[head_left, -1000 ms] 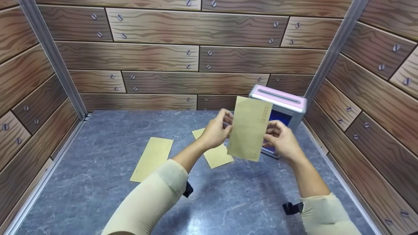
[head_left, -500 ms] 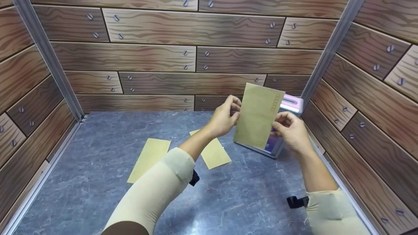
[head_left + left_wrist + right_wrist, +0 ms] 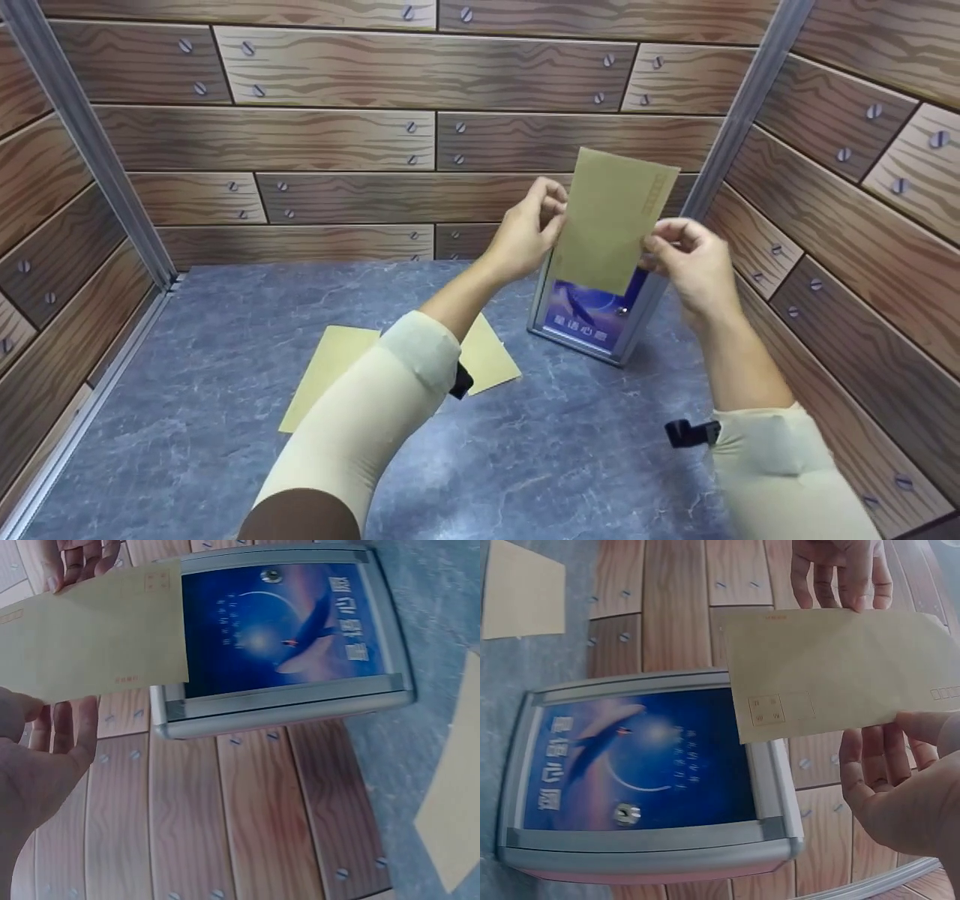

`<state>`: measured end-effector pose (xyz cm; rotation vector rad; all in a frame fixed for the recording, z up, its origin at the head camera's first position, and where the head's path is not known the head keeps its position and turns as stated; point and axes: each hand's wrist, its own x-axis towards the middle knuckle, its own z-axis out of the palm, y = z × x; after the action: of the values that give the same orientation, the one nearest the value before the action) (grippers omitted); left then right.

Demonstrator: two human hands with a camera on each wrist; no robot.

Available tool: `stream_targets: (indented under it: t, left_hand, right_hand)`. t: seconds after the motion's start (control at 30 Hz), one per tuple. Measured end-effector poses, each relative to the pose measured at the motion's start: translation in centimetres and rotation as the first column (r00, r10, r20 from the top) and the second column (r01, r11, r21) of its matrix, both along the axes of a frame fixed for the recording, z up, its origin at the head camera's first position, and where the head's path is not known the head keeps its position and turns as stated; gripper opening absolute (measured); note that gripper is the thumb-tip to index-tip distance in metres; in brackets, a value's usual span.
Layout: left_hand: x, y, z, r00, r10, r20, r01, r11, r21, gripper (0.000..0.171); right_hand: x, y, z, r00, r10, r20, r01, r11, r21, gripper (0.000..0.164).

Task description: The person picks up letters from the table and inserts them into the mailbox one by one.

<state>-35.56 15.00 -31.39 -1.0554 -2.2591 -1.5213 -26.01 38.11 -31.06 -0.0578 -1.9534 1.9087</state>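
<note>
A brown paper envelope (image 3: 615, 217) with a row of small red boxes is held upright in front of and above a silver-framed box (image 3: 585, 319). My left hand (image 3: 527, 229) pinches its left edge between thumb and fingers; my right hand (image 3: 696, 262) pinches the right edge. The box's front has a lock and a blue picture (image 3: 285, 630) of a whale with white characters. From the head, the envelope hides the box's top. In the right wrist view the envelope (image 3: 840, 667) shows printed stamp squares at its lower end, overlapping the box's upper end.
Two more envelopes lie on the blue-grey marbled table (image 3: 570, 465): one at left (image 3: 330, 367), another near the middle (image 3: 487, 360), partly behind my left arm. Wood-plank-patterned walls (image 3: 337, 135) with metal corner posts (image 3: 739, 112) enclose the back and sides.
Both hands have carried the envelope upward, away and to the right, from in front of the box to the level of its top. The two envelopes on the table stay put.
</note>
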Motion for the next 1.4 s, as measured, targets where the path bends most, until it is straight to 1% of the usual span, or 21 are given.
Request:
stream_targets:
  t: [0.13, 0.23, 0.33, 0.43, 0.53, 0.67, 0.73, 0.83, 0.93, 1.03, 1.13, 1.2, 1.27, 1.4]
  left_hand:
    - [-0.5, 0.9, 1.4, 1.000, -0.011, -0.005, 0.011, 0.998, 0.058, 0.015]
    - [-0.8, 1.6, 2.2, 1.000, -0.019, -0.009, 0.020, 0.996, 0.087, 0.014]
    - [-1.2, 2.3, 2.8, 0.999, -0.023, -0.028, 0.026, 0.994, 0.105, 0.012]
    - [-1.7, 2.9, 3.0, 0.998, -0.041, -0.047, 0.047, 0.991, 0.123, 0.011]
    - [-2.4, 3.3, 3.1, 0.996, -0.074, -0.053, 0.081, 0.988, 0.134, 0.009]
    - [-3.4, 3.7, 2.6, 0.992, -0.111, -0.057, 0.117, 0.985, 0.127, 0.008]
    - [-3.8, 3.9, 2.3, 0.992, -0.117, -0.055, 0.124, 0.984, 0.127, 0.007]
    - [-4.3, 4.1, 1.7, 0.992, -0.119, -0.043, 0.123, 0.983, 0.135, 0.007]
    - [-4.7, 4.3, 1.3, 0.993, -0.118, -0.028, 0.121, 0.983, 0.140, 0.007]
    - [-5.0, 4.6, 1.0, 0.995, -0.094, -0.020, 0.096, 0.987, 0.126, 0.007]
    - [-5.3, 5.0, 0.9, 0.999, -0.034, -0.028, 0.037, 0.995, 0.090, 0.007]
    - [-5.5, 5.2, 0.9, 0.999, 0.011, -0.040, -0.009, 0.998, 0.059, 0.008]
    - [-5.6, 5.5, 0.8, 0.998, 0.047, -0.049, -0.045, 0.999, 0.027, 0.009]
    - [-6.0, 5.8, 0.2, 0.996, 0.080, -0.042, -0.081, 0.997, -0.018, 0.011]
  right_hand:
    - [-0.5, 0.3, 1.4, 0.997, -0.035, -0.067, 0.031, 0.998, -0.052, 0.021]
    - [-0.9, 0.4, 2.3, 0.990, -0.075, -0.115, 0.067, 0.995, -0.078, 0.023]
    - [-1.2, 0.6, 2.9, 0.979, -0.118, -0.164, 0.106, 0.991, -0.081, 0.026]
    - [-1.6, 0.8, 3.0, 0.963, -0.155, -0.219, 0.146, 0.988, -0.056, 0.030]
    - [-2.2, 1.1, 2.7, 0.951, -0.170, -0.258, 0.165, 0.985, -0.040, 0.031]
    - [-3.0, 1.5, 2.1, 0.944, -0.194, -0.266, 0.198, 0.980, -0.012, 0.030]
    - [-3.3, 1.7, 1.8, 0.946, -0.203, -0.254, 0.214, 0.977, 0.014, 0.030]
    - [-3.8, 2.0, 1.4, 0.947, -0.212, -0.239, 0.237, 0.968, 0.079, 0.030]
    - [-4.2, 2.3, 1.1, 0.947, -0.218, -0.234, 0.251, 0.960, 0.122, 0.030]
    - [-4.6, 2.5, 0.7, 0.953, -0.197, -0.230, 0.223, 0.971, 0.091, 0.030]
    - [-5.0, 2.6, 0.4, 0.958, -0.177, -0.227, 0.195, 0.979, 0.061, 0.031]
    - [-5.4, 2.7, 0.1, 0.958, -0.176, -0.225, 0.198, 0.977, 0.081, 0.029]
    - [-5.7, 2.9, -0.2, 0.956, -0.190, -0.224, 0.222, 0.967, 0.127, 0.025]
    - [-6.3, 3.3, -1.3, 0.951, -0.225, -0.211, 0.271, 0.936, 0.225, 0.011]
